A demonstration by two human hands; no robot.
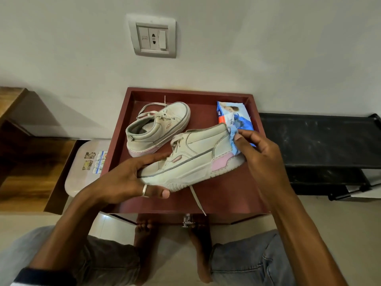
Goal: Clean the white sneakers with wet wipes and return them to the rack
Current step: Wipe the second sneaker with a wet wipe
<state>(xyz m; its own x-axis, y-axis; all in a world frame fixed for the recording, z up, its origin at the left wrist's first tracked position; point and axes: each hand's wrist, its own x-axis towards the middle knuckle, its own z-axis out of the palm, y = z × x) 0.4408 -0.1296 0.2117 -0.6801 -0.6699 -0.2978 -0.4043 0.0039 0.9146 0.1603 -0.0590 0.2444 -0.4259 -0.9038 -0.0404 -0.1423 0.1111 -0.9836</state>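
The left hand (132, 178) curls round the toe of the nearer sneaker (191, 159), tilting it above the red table (226, 195) so the heel meets the right hand (259, 153), which pinches a blue wipe (232, 139) against it. Behind rest the second sneaker (158, 126) and the wipes pack (232, 115), inside the raised rim. The black rack (319, 139) stands just beside, to the right.

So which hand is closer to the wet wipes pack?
Right. The right hand, pinching a blue wipe against the heel of the held sneaker, sits just in front of the wet wipes pack. The left hand grips the sneaker's toe end, farther away.
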